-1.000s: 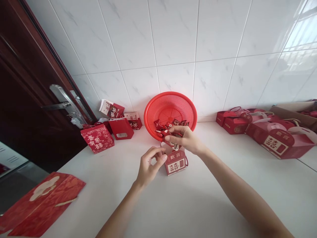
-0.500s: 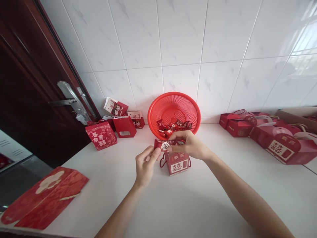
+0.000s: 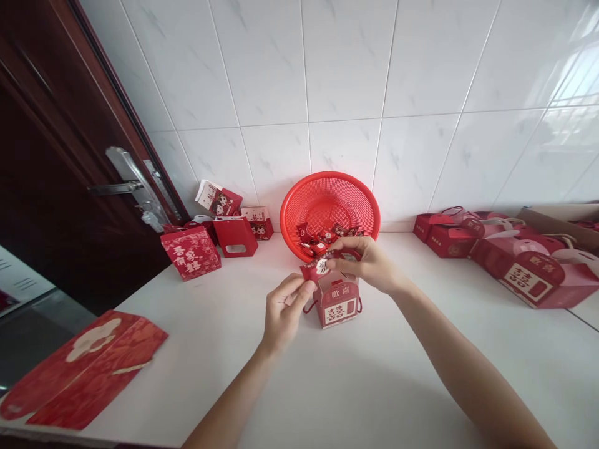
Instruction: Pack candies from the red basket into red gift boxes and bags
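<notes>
A red wrapped candy packet (image 3: pixel 311 272) with a white badge is tilted above a small red gift box (image 3: pixel 340 312) that stands upright on the counter. My right hand (image 3: pixel 372 265) pinches the packet from the right, its fingers closed over the upper end. At the packet's lower left end, my left hand (image 3: pixel 284 312) has thumb and fingers pressed together, beside the box's left edge. The box has a pale printed panel and dark red cord loops at its sides. Part of its top is hidden behind my right hand and the packet.
Behind the box, a red plastic basket (image 3: pixel 331 181) leans against the tiled wall with several candy packets inside. Red gift boxes (image 3: pixel 191 254) stand at the back left, more boxes (image 3: pixel 533 274) at the right. A flat red carton (image 3: pixel 88 368) lies front left, near the dark door (image 3: pixel 42 156).
The candy packet has tilted, its right end higher, and moved slightly right over the box. My left hand has shifted right with it. The view has moved slightly.
</notes>
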### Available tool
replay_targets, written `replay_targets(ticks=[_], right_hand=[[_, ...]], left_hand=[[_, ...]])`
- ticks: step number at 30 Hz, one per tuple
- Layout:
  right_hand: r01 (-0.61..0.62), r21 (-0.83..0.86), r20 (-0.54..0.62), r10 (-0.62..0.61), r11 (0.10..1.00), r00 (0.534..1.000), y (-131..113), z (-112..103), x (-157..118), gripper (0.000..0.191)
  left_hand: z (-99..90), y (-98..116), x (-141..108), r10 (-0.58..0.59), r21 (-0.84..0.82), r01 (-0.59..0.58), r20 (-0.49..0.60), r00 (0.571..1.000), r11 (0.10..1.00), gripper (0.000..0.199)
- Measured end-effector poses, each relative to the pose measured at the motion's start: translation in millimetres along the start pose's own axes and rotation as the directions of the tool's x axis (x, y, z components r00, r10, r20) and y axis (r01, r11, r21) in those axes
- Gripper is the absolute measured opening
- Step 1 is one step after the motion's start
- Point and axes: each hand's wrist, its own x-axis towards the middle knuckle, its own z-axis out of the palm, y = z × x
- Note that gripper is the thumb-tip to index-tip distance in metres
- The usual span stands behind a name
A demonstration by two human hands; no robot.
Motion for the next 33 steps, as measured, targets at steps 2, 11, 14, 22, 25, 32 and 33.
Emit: replay_targets(ticks=[2,11,14,22,25,32,33], right_hand=[[0.052,-0.096,-0.112,-0.063,0.994,0.992,-3.8,-6.8,0.6,0.023],[0.013,-0.426,-0.107,-0.065,0.905,0.992,7.8,-19.6,4.6,0.007],[-0.007,-0.436,-0.1,-0.041,0.9,0.994,15.7,-11.7,6.9,0.007],[-0.089,0.211,-0.201,0.132,0.974,0.971,3.6,-9.3,4.1,0.023],[-0.115,0.348,-0.13,0.17,0.93,0.977,2.9,-12.3,5.2,0.018],[-0.075,0.277,-0.251,0.148,0.958,0.957,2.0,-12.1,6.7,0.016],[-0.054,0.249,-0.276,0.124,0.967,0.953,1.3,-12.1,6.5,0.019]], left_hand=[[3.4,-1.6,-1.1,0.075,0.082,-0.077,0.025,0.997,0.994,0.025],[5.4,-6.4,0.2,0.075,0.347,-0.092,0.061,0.995,0.933,0.028],[5.0,-5.5,1.5,0.064,0.333,-0.069,0.026,0.998,0.94,0.03],[8.5,-7.5,-1.6,0.025,0.277,-0.043,0.068,0.997,0.96,0.022],[9.4,-7.7,-2.7,0.027,0.282,-0.048,0.079,0.997,0.958,0.023],[10.0,-6.6,-2.0,0.029,0.277,-0.045,0.065,0.997,0.96,0.022],[10.1,-6.6,-1.9,0.031,0.277,-0.047,0.062,0.998,0.96,0.022]])
